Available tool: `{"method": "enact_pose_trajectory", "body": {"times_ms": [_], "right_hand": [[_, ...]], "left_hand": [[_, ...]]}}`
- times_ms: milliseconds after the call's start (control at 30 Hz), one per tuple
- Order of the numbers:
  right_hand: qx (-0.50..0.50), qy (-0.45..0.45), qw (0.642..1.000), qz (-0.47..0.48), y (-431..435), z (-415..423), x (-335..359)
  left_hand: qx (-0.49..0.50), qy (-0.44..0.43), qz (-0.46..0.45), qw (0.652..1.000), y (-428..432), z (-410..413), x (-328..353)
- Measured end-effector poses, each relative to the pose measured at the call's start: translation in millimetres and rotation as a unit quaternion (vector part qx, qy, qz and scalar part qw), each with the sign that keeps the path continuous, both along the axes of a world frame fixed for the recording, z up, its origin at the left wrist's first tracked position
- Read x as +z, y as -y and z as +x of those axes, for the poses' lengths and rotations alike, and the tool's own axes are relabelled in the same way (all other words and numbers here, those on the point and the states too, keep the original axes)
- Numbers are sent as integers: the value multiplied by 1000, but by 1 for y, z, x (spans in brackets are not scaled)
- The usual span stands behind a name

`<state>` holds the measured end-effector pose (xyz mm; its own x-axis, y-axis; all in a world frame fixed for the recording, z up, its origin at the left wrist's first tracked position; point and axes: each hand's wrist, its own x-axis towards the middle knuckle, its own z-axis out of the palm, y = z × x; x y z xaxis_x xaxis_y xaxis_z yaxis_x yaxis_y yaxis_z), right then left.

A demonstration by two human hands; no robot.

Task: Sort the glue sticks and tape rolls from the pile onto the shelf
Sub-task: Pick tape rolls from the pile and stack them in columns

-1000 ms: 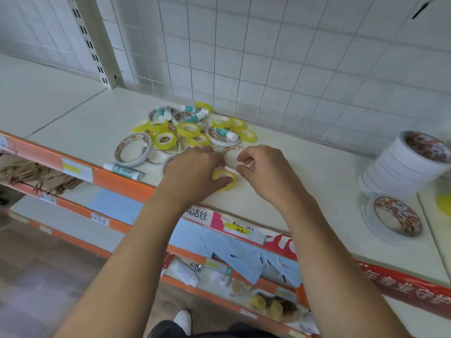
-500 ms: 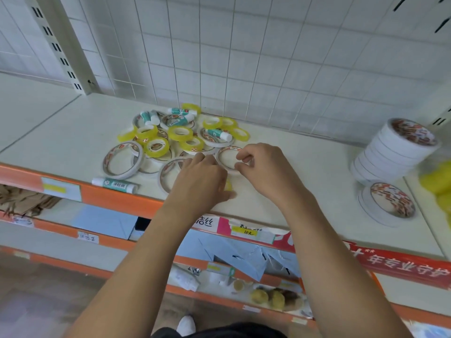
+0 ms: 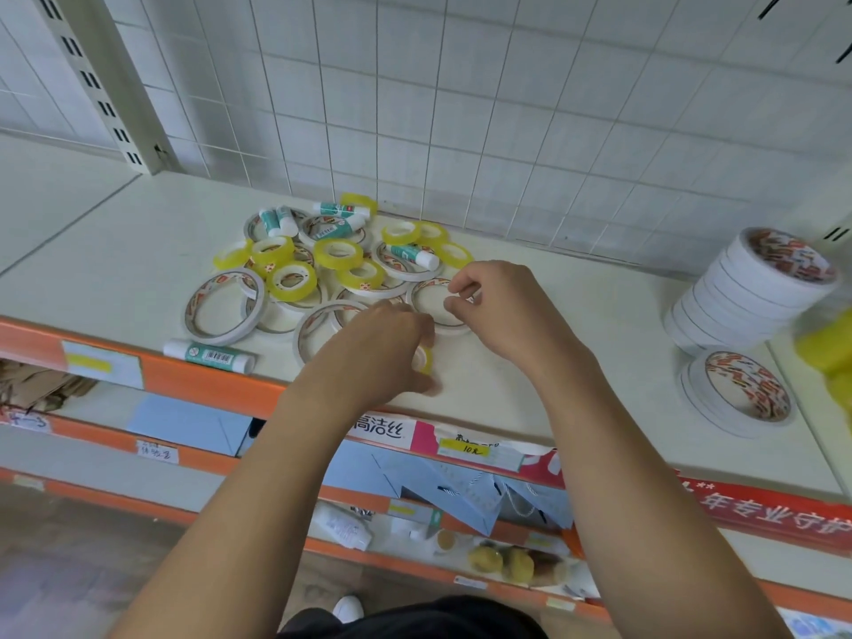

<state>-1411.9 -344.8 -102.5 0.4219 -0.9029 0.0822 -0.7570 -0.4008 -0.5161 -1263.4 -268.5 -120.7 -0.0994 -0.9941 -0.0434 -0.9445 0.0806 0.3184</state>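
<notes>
At the pile's [image 3: 332, 265] near edge: both hands work low over the shelf [image 3: 599, 325].
Left hand [image 3: 378, 357]: fingers and thumb curl round a small yellow tape roll [image 3: 423, 360], hiding most of it.
Right hand [image 3: 507, 311]: fingertips pinch the white tape ring [image 3: 417, 295] at its rim.
Doing it well: lift each roll straight up, clear of its neighbours; the ring probably belongs on the white stack [image 3: 756, 288].

Glossy yellow plastic tape rolls [image 3: 338, 265] sit on a matt shelf [image 3: 115, 251] (painted metal).

Yellow tape roll [image 3: 423, 360] mostly under left hand [image 3: 375, 348]; grip of right hand [image 3: 505, 311] unclear
</notes>
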Motion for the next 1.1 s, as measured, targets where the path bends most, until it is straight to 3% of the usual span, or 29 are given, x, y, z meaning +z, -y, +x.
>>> {"method": "enact_pose_trajectory", "body": {"times_ms": [167,333,467,700,1100], "right_hand": [[0,1,1000,0,3,-2,-2],[-8,-17,1000,-24,24,-1,2],[-21,-48,998,-35,55,8,-1],[14,-84,996,31,86,29,-20],[-78,54,995,-10,23,-45,1]], "left_hand": [[-21,29,-8,999,4,3,5],[16,-45,-82,995,22,6,19],[46,-51,-98,993,44,11,25],[52,-65,-90,992,58,18,18],[-13,-124,-125,984,49,-10,18]]}}
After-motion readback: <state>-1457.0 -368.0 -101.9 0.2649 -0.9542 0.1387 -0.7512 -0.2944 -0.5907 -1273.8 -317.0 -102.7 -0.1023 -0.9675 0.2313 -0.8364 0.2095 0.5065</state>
